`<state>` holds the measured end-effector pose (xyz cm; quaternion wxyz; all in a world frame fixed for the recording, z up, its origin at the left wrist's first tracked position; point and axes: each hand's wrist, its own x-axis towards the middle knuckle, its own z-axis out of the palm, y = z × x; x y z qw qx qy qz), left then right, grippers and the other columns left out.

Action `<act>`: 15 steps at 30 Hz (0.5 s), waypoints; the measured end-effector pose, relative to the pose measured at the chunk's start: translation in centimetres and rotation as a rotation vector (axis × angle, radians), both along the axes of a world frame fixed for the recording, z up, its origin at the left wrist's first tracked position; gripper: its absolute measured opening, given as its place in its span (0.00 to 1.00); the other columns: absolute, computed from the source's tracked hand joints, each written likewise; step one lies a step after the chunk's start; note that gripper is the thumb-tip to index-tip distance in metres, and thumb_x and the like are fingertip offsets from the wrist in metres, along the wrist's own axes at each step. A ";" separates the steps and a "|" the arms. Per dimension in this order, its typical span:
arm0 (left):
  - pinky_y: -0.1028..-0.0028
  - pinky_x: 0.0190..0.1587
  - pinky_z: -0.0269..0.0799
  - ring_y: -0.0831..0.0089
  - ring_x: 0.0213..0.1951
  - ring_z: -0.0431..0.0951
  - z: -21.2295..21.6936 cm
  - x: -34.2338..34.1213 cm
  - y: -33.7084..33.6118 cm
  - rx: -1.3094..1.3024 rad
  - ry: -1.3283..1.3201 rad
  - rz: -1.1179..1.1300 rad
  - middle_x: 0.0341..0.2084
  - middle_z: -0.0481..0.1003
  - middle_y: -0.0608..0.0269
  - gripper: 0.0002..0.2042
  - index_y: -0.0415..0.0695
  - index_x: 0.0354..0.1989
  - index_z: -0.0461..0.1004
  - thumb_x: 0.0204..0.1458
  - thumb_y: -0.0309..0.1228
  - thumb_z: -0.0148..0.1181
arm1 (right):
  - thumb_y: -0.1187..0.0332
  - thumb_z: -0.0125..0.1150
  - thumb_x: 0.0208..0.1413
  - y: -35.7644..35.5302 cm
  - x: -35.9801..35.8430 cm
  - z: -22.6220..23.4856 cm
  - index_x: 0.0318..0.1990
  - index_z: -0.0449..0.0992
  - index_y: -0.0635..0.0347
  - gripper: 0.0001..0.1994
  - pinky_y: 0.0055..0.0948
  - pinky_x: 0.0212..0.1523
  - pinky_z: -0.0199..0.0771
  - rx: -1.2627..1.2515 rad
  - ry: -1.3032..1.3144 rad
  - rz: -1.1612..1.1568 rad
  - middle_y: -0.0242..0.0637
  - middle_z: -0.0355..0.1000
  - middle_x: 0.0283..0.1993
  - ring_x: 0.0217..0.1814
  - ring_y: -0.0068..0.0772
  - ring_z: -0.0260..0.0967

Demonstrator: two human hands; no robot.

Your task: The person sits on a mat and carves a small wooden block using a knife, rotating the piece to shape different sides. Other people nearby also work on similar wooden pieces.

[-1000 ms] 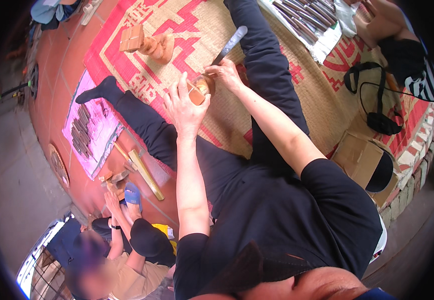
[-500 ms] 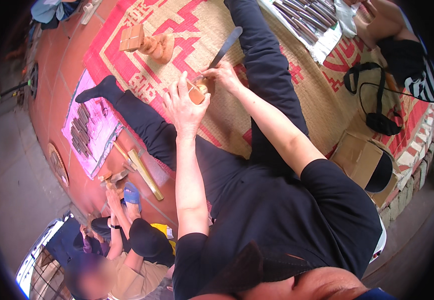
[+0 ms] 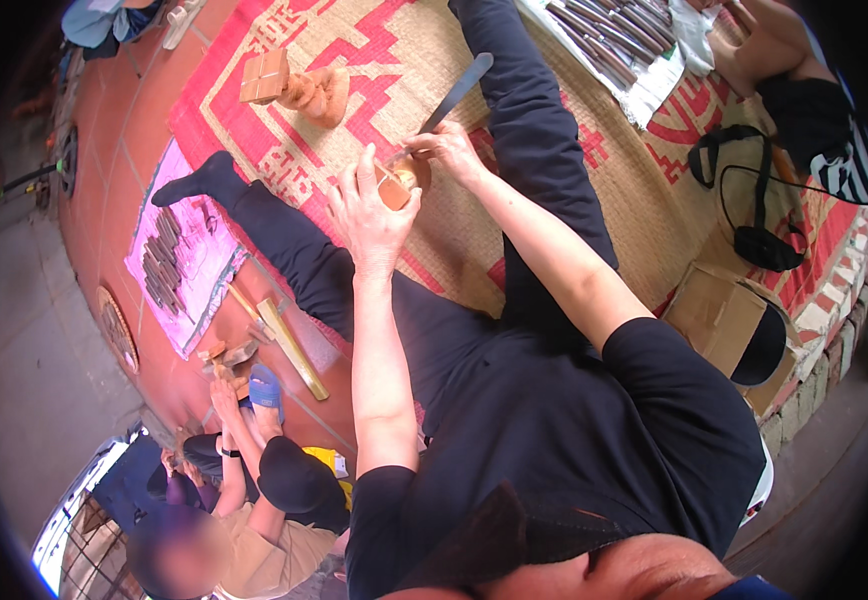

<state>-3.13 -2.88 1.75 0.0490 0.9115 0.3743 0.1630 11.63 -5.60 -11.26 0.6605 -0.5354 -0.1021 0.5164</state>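
Note:
Between my spread legs, my left hand (image 3: pixel 366 222) is wrapped round a reddish-brown wooden block (image 3: pixel 392 192), whose upper side shows a paler cut patch. Just beyond and to the right, my right hand (image 3: pixel 450 153) is closed on a knife with a long, dark, flat handle (image 3: pixel 462 86) that sticks out away from me. Its thin end points toward the block; the exact contact is too small to make out. Farther off on the mat lies a partly carved wooden figure (image 3: pixel 306 94) with a square block at one end.
A red and straw woven mat (image 3: pixel 644 215) lies under me. Carving tools (image 3: pixel 609 35) rest on white cloth at far right, others (image 3: pixel 162 265) on a pink cloth at left. A co-worker's hands (image 3: pixel 224 390) hold wood lower left. A cardboard box (image 3: pixel 719 315) and black strapped bag (image 3: pixel 764 245) are right.
The knife in my right hand has tilted slightly, its handle end shifting a little to the right. My left hand and the block stay nearly in place.

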 end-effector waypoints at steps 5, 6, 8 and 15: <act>0.57 0.49 0.66 0.57 0.46 0.69 0.0 0.1 0.1 -0.003 0.005 0.001 0.47 0.68 0.60 0.41 0.55 0.61 0.65 0.32 0.43 0.74 | 0.71 0.65 0.49 0.2 -0.1 -0.4 0.33 0.80 0.66 0.07 0.24 0.34 0.73 -0.006 -0.154 0.036 0.37 0.79 0.33 0.31 0.25 0.75; 0.57 0.49 0.66 0.57 0.46 0.69 0.1 0.1 0.1 -0.002 0.002 -0.002 0.47 0.68 0.60 0.41 0.55 0.61 0.65 0.32 0.43 0.74 | 0.71 0.64 0.49 0.3 0.1 -0.6 0.33 0.80 0.66 0.07 0.24 0.34 0.73 0.012 -0.118 -0.017 0.37 0.79 0.33 0.31 0.25 0.75; 0.58 0.49 0.66 0.57 0.46 0.69 0.0 0.1 0.0 0.000 -0.006 -0.005 0.47 0.68 0.60 0.41 0.54 0.61 0.65 0.32 0.43 0.74 | 0.71 0.64 0.50 0.3 0.3 -0.7 0.34 0.80 0.66 0.07 0.24 0.34 0.73 0.049 -0.046 -0.119 0.37 0.79 0.33 0.30 0.25 0.75; 0.58 0.49 0.66 0.57 0.46 0.69 0.0 0.0 0.1 -0.018 0.005 0.015 0.47 0.68 0.60 0.41 0.55 0.61 0.65 0.33 0.43 0.73 | 0.70 0.64 0.50 -0.1 -0.2 0.4 0.37 0.80 0.65 0.09 0.23 0.38 0.73 0.051 -0.103 0.024 0.35 0.78 0.32 0.33 0.23 0.74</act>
